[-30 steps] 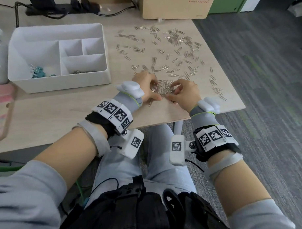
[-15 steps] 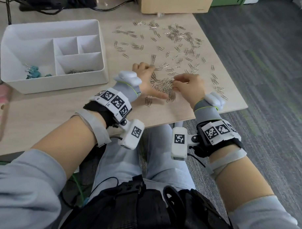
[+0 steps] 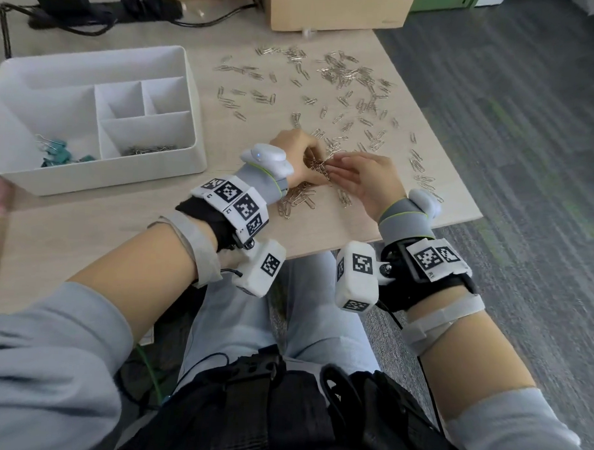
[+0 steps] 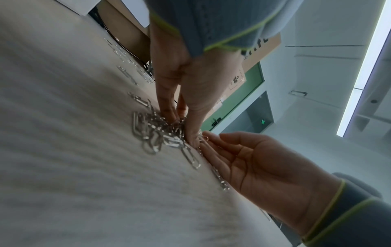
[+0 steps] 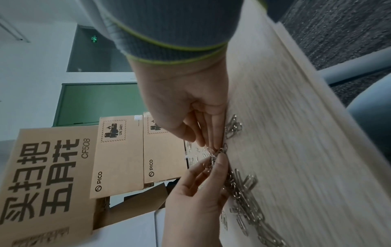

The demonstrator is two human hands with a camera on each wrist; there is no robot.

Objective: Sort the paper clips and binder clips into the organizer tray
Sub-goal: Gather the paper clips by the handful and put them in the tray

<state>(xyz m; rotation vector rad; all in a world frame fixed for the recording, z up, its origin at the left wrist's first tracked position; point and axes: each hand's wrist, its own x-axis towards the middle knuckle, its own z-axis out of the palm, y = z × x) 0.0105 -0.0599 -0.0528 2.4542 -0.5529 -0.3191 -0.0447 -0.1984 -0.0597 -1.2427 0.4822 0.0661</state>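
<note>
Gathering a loose heap of thin silver wire paper clips (image 3: 298, 194) just off the near edge of the pale wood-grain tabletop (image 3: 87, 224). Cupping from one side with the left hand (image 3: 299, 157), fingers curled down into a clump of clips; whether actually pinching or only raking, cannot tell. Meeting it from the other side with the right hand (image 3: 364, 180), fingers straight and relaxed, fingertips (image 4: 208, 138) touching the clump, palm bare.

Risking spills: clips being smooth, springy bent wire, interlocking in tangles; lifting one clump likely dragging a dangling chain, then shedding clips short of the tray. Sliding the heap toward the tabletop edge also risking clips falling to the grey carpet. Straight fingers offering little hold on slick metal.

Lying beyond the hands, further over the tabletop: many more clips (image 3: 344, 78) scattered singly and in small knots.

Sitting left of the heap on the same tabletop: white rigid plastic organizer tray (image 3: 192, 96), matte, straight-walled, divided. Holding teal binder clips (image 3: 60, 154) with wire handles in the large left compartment, and a thin layer of sorted paper clips (image 3: 146, 149) in the near right compartment. Most sorting remaining.
</note>
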